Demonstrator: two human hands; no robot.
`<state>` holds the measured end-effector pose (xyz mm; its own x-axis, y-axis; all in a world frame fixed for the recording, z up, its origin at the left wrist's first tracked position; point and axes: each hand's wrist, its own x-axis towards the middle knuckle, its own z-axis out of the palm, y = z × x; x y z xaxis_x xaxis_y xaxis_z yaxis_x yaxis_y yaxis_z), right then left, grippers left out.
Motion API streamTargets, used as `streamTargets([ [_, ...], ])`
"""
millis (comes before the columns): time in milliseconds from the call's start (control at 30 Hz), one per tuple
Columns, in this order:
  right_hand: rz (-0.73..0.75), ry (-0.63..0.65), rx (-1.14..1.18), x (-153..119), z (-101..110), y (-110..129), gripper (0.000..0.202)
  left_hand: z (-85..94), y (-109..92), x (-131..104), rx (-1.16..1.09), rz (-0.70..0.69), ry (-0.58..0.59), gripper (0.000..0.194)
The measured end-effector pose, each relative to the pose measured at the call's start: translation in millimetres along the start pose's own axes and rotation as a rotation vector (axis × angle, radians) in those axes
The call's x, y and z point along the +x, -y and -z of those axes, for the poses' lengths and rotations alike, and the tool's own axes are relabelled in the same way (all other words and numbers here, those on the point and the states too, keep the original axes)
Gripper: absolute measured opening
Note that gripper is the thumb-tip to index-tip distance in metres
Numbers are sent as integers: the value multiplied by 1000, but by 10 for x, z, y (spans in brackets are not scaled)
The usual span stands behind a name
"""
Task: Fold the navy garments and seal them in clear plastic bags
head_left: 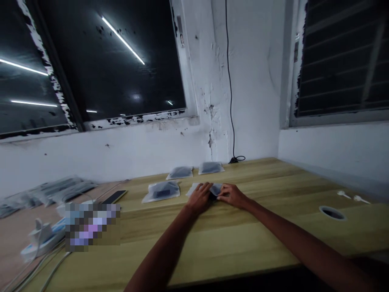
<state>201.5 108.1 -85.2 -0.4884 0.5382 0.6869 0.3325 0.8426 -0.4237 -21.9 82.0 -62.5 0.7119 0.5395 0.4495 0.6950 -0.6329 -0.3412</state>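
Observation:
A frosted plastic bag (216, 188) with something dark in or at it lies on the wooden table between my two hands. My left hand (199, 198) rests over the left part of this bag, its fingers bent down onto it and the thumb hidden. At the bag's right edge, my right hand (233, 195) pinches the plastic between thumb and fingers. Just left of my hands lies another frosted bag (162, 190) with a dark item inside. Behind it are a third bag (180, 172) and a similar filled bag (211, 167), both flat on the table.
On the left are a power strip (45, 241) with cables, a dark phone (114, 197), a blurred-out object (92, 225) and a pile of packaged items (48, 192). A cable hole (332, 213) and two small white pieces (344, 194) are at right. A black cord (231, 101) hangs down the wall.

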Motion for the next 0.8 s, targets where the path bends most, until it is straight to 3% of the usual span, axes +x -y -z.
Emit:
streamTargets([
  [133, -19, 19, -18, 1, 51, -105, 11, 82, -50, 30, -10, -124, 11, 21],
  [267, -71, 11, -44, -25, 105, -239, 8, 177, -93, 51, -110, -99, -7, 17],
  [467, -160, -17, -181, -50, 189, -469, 12, 300, -106, -13, -454, 53, -261, 21],
  [567, -260, -45, -357, -71, 253, -566, 17, 310, -138, 8, -560, 283, -364, 25],
  [667, -379, -107, -476, -103, 322, -644, 18, 239, -142, 57, -595, 648, -388, 17],
  [733, -399, -185, -469, -110, 347, -658, 14, 151, -112, 74, -669, 885, -358, 10],
  [800, -416, -280, -360, -93, 328, -609, 11, 59, -74, 70, -845, 1035, -350, 18],
])
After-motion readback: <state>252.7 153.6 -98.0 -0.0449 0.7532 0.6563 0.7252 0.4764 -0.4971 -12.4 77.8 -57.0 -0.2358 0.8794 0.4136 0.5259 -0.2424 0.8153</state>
